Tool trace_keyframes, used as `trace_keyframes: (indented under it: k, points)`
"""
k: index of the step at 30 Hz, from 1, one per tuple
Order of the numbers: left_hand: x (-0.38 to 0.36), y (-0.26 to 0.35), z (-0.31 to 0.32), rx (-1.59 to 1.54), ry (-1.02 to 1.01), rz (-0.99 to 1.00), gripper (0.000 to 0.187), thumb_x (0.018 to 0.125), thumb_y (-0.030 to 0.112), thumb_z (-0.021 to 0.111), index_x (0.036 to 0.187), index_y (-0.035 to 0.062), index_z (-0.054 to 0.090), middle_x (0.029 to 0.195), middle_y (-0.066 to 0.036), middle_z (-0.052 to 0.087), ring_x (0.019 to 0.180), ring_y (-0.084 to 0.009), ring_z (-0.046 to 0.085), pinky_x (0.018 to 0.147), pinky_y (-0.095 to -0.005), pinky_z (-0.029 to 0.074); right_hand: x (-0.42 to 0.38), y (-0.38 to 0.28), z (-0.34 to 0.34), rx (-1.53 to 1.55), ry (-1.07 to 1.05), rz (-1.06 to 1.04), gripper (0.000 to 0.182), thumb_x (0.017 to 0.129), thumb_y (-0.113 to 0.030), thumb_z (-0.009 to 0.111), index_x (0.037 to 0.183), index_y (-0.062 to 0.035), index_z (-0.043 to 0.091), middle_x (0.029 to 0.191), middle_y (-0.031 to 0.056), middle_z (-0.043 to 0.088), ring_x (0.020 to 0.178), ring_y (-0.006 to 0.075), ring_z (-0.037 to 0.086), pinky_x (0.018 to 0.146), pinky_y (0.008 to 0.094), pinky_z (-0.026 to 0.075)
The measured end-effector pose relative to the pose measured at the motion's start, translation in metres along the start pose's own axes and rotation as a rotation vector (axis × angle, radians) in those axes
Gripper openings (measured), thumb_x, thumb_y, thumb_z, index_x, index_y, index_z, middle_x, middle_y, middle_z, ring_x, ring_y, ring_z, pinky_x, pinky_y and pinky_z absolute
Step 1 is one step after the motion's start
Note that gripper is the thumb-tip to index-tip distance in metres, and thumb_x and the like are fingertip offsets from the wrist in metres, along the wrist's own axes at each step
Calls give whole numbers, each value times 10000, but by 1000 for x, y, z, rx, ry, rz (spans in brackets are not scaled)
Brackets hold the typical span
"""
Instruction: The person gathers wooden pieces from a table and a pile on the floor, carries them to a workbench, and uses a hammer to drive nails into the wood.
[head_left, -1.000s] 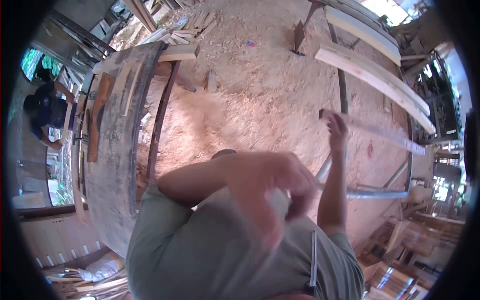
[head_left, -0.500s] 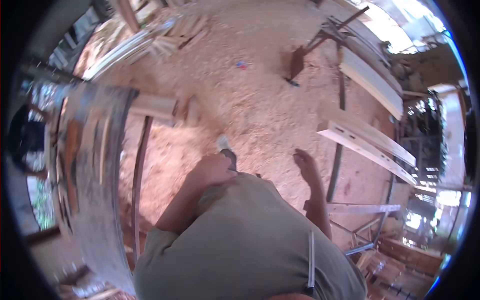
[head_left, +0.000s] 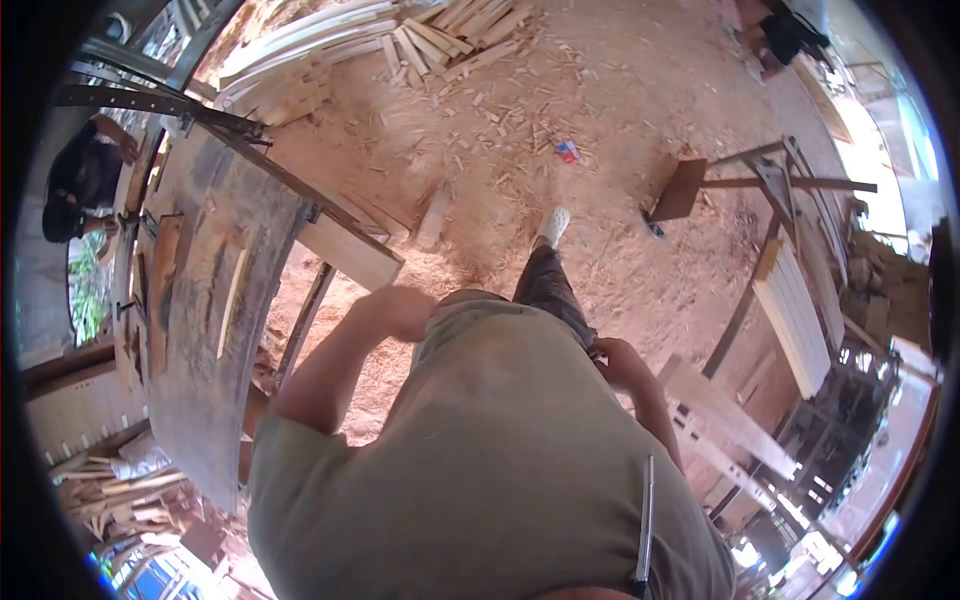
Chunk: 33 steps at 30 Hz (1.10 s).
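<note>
My left hand point(head_left: 402, 312) is at the left of my waist, close to the hem of my olive shirt point(head_left: 500, 430); its fingers are smeared and turned away. On the other side, my right hand point(head_left: 622, 364) hangs at my hip against the dark trousers point(head_left: 550, 290), its fingers mostly hidden. Past the left hand, a pale board end point(head_left: 355, 255) juts out beside a long wooden workbench point(head_left: 225, 340). Beyond my right hand lie pale planks with cut slots point(head_left: 725, 410). My foot in a light shoe point(head_left: 553, 226) is stretched forward on the floor.
Wood scraps and shavings cover the dirt floor point(head_left: 470, 190), with a pile of strips point(head_left: 450, 40) at the back. At right stand a metal frame with a brown panel point(head_left: 680, 190) and a stack of thick boards point(head_left: 790, 315). Another person point(head_left: 85, 180) is beyond the bench.
The view has turned right and moved forward. My right hand has swung back from in front of me to my hip. One foot now reaches farther ahead.
</note>
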<state>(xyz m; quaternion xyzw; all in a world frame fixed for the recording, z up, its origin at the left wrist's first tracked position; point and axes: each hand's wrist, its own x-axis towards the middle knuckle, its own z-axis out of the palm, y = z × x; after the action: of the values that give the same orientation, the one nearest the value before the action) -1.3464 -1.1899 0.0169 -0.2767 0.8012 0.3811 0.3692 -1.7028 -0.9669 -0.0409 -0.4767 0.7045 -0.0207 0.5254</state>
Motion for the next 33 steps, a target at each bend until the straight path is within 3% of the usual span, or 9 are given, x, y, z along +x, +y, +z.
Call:
trace_keyframes:
  k: [1,4,11,16,17,20,25,30,33]
  points:
    - [-2,-6,8,-47,-63,-55,398,790,397,668,984,54,729,977,-188,707,919,-361,678,836,-453,526,16,0,-22,-65,-59,-81,292,749,-143,721,1023,-44,711,938,144,724,892,261,691,836,361,522]
    - [9,-5,14,-389,-240,-171,356,761,238,697,1076,72,704,993,-167,712,964,-318,680,859,-405,525,59,-36,-98,-222,-158,-255,317,735,-156,733,1033,-51,709,953,150,721,916,288,688,844,368,525]
    - [52,28,-44,-632,71,-246,402,776,274,669,1116,60,679,1065,-190,691,1013,-351,656,879,-417,507,181,-54,-224,-412,-452,-349,420,688,-159,736,1098,-86,678,1026,164,701,982,329,668,874,396,525]
    - [70,8,-50,-909,127,-431,548,631,297,826,1088,31,679,1053,-177,699,1015,-311,664,873,-389,508,248,-127,-296,-517,-694,-432,503,788,-270,727,1248,-99,618,1094,163,675,1018,307,647,882,398,509]
    - [71,6,-58,-937,105,-488,636,558,273,887,1104,24,677,1077,-157,696,1046,-285,659,897,-387,512,268,-129,-299,-517,-533,-485,522,802,-291,721,1268,-88,602,1092,167,670,1013,311,645,879,397,508]
    - [77,0,-72,-1102,266,-496,627,591,193,881,1159,34,667,1131,-147,684,1100,-280,640,936,-389,509,321,-173,-312,-546,-98,-582,496,789,-255,693,1198,10,601,1059,218,671,987,364,646,855,438,506]
    - [123,-58,-131,-1136,529,-542,308,783,127,580,1037,38,730,1050,-200,698,1062,-336,642,925,-398,501,387,-234,-338,-228,-72,-563,488,820,-271,692,1210,6,593,1070,244,657,1003,387,635,872,448,499]
    - [190,-161,-195,-889,397,-566,405,798,266,608,1089,-8,676,1089,-229,676,1022,-370,651,898,-413,506,420,-251,-358,-322,-100,-406,503,835,-281,684,1239,2,587,1121,254,643,1070,396,612,919,453,485]
    - [202,-178,-253,-853,241,-417,446,794,298,599,1102,-18,664,1118,-240,664,1052,-375,638,903,-417,502,439,-282,-372,-610,-319,-159,558,841,-324,672,1291,-10,566,1211,258,611,1176,390,562,1011,459,437]
